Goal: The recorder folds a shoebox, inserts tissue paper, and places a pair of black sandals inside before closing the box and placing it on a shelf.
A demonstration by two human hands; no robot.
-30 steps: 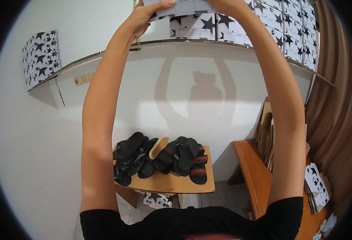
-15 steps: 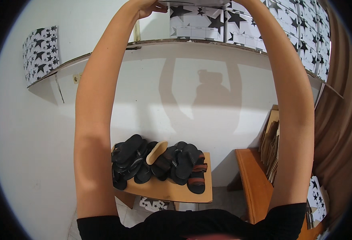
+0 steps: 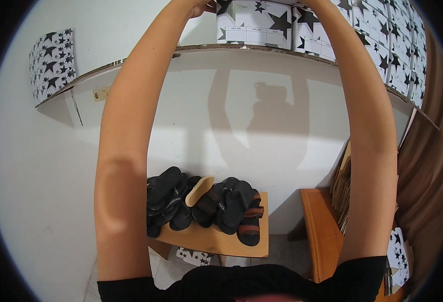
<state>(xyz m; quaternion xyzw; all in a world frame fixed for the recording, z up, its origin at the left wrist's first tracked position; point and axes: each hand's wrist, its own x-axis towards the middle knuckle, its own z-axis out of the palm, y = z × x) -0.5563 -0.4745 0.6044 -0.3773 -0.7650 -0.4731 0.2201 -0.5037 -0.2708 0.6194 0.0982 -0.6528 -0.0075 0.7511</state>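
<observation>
Left hand: the left hand is at 12 o'clock, fingers curled just beside the box; I cannot tell whether it grips anything.
Right hand: the right hand, at 1 o'clock, is mostly cut off by the upper edge, so its state cannot be told.
Star-printed box: the box sits on the wall shelf, near 12 o'clock.
Stacked boxes: more star-printed boxes at 2 o'clock.
Sandals: piled black sandals on the surface at 6 o'clock.
</observation>
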